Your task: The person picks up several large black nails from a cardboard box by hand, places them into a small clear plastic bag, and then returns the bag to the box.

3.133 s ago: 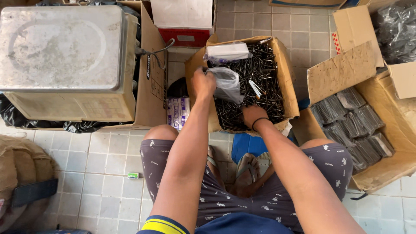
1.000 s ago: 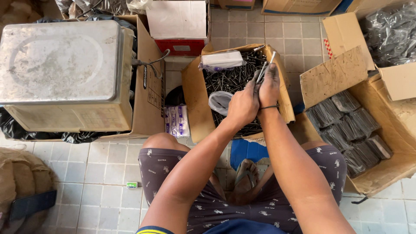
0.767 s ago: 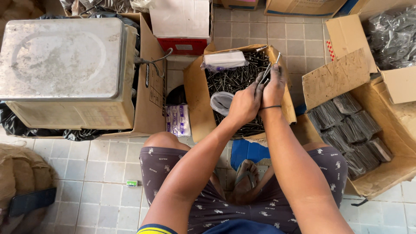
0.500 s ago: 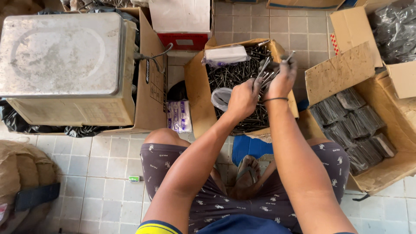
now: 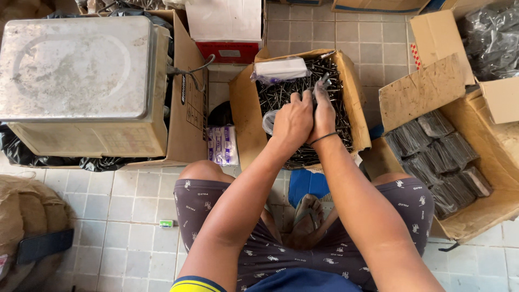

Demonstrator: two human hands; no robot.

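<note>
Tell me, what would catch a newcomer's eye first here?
Probably the two hands, left hand and right hand, pressed together at centre over an open cardboard box of dark nails, gripping a small bunch. At left sits a big worn metal box; at right, a carton of bagged nail packs.

Both hands — left hand, right hand — grip nails above the nail-filled cardboard box, centre frame.

You have two hands, the left hand and the right hand, over one open nail box (nails uncountable), one metal scale, one box of bagged packs.
</note>
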